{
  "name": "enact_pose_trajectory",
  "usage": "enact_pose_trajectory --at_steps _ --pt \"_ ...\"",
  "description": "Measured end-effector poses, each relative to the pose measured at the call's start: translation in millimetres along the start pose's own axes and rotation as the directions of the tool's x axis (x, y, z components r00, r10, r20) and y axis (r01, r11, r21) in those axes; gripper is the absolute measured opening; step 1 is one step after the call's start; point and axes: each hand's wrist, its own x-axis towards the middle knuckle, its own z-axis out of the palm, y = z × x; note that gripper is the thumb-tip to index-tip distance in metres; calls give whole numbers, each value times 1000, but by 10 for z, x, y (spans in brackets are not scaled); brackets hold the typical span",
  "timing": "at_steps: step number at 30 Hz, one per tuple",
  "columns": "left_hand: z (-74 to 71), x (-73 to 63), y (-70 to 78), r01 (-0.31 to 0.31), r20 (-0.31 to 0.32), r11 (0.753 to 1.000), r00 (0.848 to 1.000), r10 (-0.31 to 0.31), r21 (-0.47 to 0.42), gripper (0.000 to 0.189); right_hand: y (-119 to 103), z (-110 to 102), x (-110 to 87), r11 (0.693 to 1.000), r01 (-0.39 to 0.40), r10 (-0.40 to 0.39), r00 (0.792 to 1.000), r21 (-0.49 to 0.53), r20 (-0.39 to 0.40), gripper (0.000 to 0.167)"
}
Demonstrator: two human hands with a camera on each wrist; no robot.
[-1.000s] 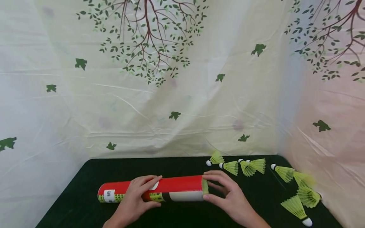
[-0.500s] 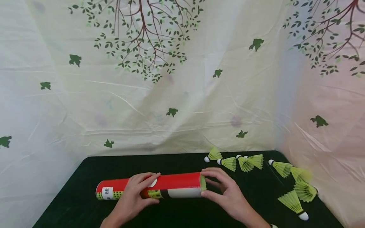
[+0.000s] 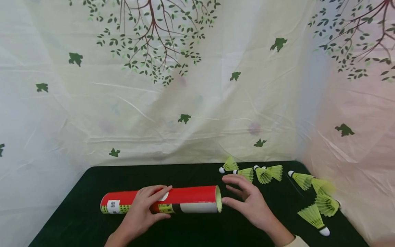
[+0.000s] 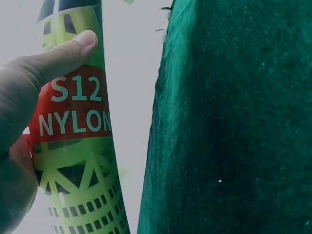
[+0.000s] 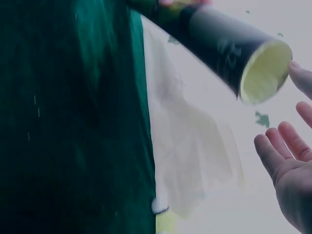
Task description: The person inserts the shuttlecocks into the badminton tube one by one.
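A red, white and yellow-green shuttlecock tube [image 3: 197, 195] lies sideways above the dark green table, held in my left hand [image 3: 142, 207]. The left fingers lie over its top and the thumb along its near side. "S12 NYLON" is printed on the tube [image 4: 73, 105] beside the thumb in the left wrist view. Its right end is uncovered, showing a pale yellow-green inner wall. My right hand [image 3: 251, 202] is just beyond that end, fingers spread and holding nothing. In the right wrist view the thumb tip is close to the rim; whether it touches, I cannot tell.
Several yellow shuttlecocks with white heads lie at the back and right of the table, including a shuttlecock [image 3: 311, 216] nearest me. A pale cloth curtain [image 3: 172, 103] printed with leaves and branches hangs behind the dark green tabletop [image 3: 77, 202].
My right hand has left the tube's right rim, its fingers drawing away to the right and widening apart. The left hand keeps its hold on the tube. The head view has shifted slightly.
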Motion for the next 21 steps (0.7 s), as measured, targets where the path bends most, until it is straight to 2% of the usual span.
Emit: enact_pose_trajectory --at_steps 6,9,12,16,21 --pt "-13 12 1 12 8 1000 1000 -12 6 91 188 -241 108 995 -49 45 997 -85 -59 51" --pt "-23 10 9 4 8 1000 1000 -4 15 91 364 -399 153 983 -114 99 989 -147 -108 50" --pt "-29 17 14 -6 2 1000 1000 6 21 92 544 -569 225 960 -187 154 974 -207 -165 49" --pt "-20 17 13 -15 -4 999 1000 15 28 93 745 -735 282 927 -285 226 943 -243 -245 49" --pt "-4 24 15 -35 -5 999 999 35 38 93 915 -838 322 898 -360 286 914 -252 -286 54"
